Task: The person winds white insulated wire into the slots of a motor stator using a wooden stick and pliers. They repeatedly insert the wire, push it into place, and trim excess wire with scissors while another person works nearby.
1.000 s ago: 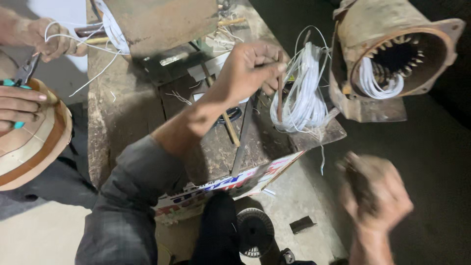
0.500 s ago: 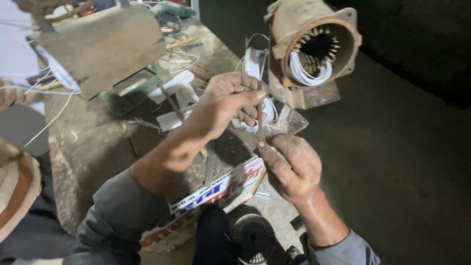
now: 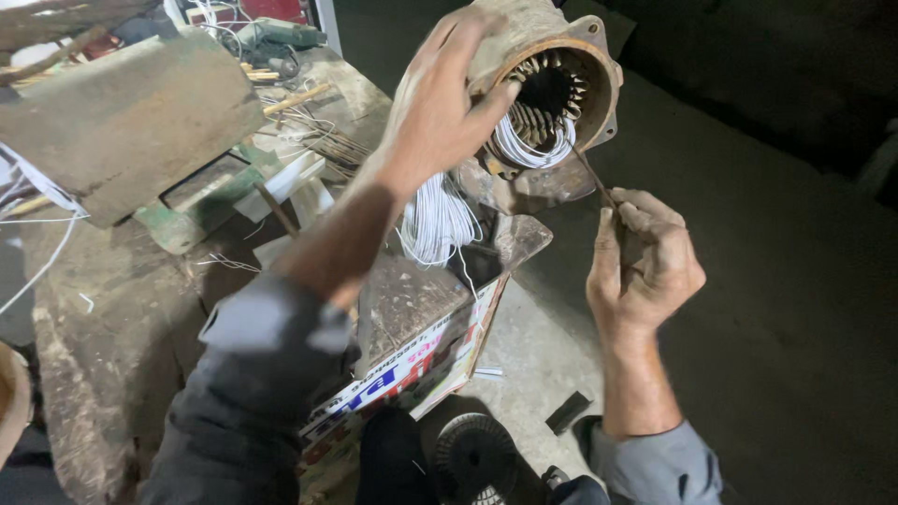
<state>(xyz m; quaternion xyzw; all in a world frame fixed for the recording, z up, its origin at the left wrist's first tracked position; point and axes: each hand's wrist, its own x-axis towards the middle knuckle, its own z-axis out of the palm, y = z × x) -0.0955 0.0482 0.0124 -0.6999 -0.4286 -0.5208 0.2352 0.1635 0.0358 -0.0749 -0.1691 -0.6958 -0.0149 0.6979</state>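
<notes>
rusty round cast-metal motor housing (image 3: 552, 84) sits far centre on the worn metal workbench (image 3: 412, 299), slotted core inside, white wire coil (image 3: 528, 150) looped in its bore. left hand (image 3: 440, 103) spread, gripping the housing rim. right hand (image 3: 645, 262) pinches a thin dark rod (image 3: 591, 178) aimed into the bore.

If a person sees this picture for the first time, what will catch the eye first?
First, the rusty round motor shell at the top, with white wire coils inside. The left hand grips its rim, and the right hand below it holds a thin stick pointed into the opening. More white wire hangs over the dirty workbench.
</notes>
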